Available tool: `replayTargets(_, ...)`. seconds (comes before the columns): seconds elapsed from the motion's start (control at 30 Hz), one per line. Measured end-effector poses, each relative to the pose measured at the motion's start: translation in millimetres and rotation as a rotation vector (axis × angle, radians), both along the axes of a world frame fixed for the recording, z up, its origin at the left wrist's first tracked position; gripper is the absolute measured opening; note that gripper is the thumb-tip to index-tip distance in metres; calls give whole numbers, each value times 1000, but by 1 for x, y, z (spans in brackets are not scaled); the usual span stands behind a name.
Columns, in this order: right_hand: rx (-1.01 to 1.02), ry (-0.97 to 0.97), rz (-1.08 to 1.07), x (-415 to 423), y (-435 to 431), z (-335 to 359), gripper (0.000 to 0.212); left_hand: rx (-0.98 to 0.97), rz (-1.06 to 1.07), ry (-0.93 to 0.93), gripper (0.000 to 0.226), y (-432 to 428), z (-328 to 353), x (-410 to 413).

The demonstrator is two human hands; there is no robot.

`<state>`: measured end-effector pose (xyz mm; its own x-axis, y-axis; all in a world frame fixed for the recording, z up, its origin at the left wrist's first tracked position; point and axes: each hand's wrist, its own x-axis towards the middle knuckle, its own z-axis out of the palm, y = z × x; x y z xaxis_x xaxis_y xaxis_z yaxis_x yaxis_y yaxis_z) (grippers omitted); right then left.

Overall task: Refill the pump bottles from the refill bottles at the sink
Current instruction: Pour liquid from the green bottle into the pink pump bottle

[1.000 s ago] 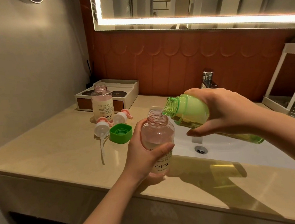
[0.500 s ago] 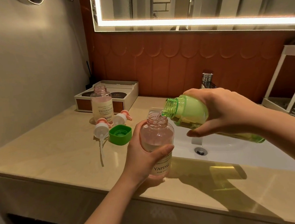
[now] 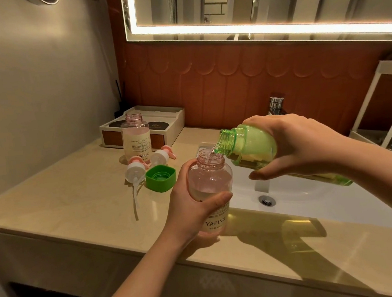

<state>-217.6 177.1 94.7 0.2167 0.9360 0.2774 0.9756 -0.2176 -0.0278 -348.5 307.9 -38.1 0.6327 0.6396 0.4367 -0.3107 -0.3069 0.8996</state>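
My left hand [image 3: 190, 209] grips a clear pink pump bottle [image 3: 210, 180] without its pump, held upright over the counter's front edge beside the sink [image 3: 335, 198]. My right hand [image 3: 293, 145] holds a green refill bottle [image 3: 249, 147] tipped almost level, its open neck over the pink bottle's mouth. A thin stream of clear liquid runs from one into the other. A second uncapped pink bottle [image 3: 136, 139] stands at the back left. Two white-and-pink pump heads [image 3: 135, 170] [image 3: 161, 156] and the green cap [image 3: 161, 178] lie on the counter beside it.
A white and brown box [image 3: 172, 126] sits against the back wall behind the second bottle. The chrome faucet [image 3: 276, 105] rises behind my right hand. A white rack [image 3: 379, 110] stands at the far right. The wall closes the counter's left side.
The green bottle has tipped a little further and liquid now streams into the pink bottle. Both hands have stayed in about the same place.
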Motion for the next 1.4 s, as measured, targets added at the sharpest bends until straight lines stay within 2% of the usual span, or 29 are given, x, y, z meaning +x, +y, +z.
replayTargets(1.0, -5, -15, -9, -6, 1, 3, 81, -4, -14, 7, 66, -1, 1, -1)
replayTargets(1.4, -17, -54, -25, -6, 0, 5, 88, -4, -10, 1, 64, -1, 1, -1)
